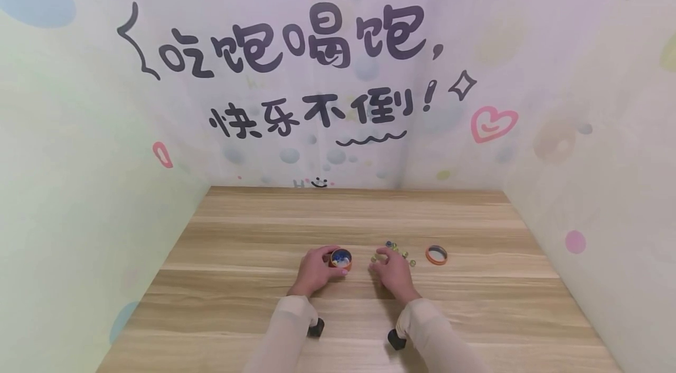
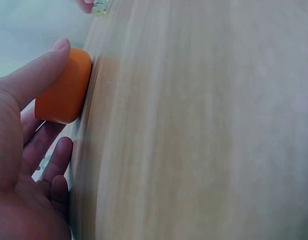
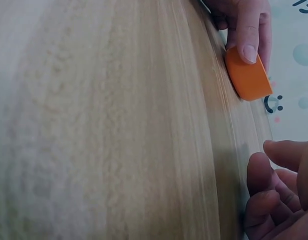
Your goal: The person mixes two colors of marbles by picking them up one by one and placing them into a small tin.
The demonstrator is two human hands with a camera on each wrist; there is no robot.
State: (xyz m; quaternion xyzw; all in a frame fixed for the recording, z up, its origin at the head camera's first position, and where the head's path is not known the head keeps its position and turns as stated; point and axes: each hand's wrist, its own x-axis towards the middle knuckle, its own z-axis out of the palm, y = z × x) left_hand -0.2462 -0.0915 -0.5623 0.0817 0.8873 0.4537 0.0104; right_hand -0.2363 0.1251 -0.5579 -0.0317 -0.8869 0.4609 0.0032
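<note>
On the wooden table (image 1: pixel 237 232) the left hand (image 1: pixel 315 270) grips a small round orange tin (image 1: pixel 340 258), thumb and fingers curled round its wall; the tin stands upright and open near the table's middle, with blue and pale contents showing inside. Just to its right the right hand (image 1: pixel 392 270) hovers with fingers bent and spread over a loose cluster of small glass beads (image 1: pixel 397 250), its fingertips touching or almost touching them; whether it pinches one I cannot tell. Further right, apart from the beads, lies the tin's orange-rimmed lid (image 1: pixel 436 254), flat on the wood. Both sleeves are pale, and a printed wall backs the table
</note>
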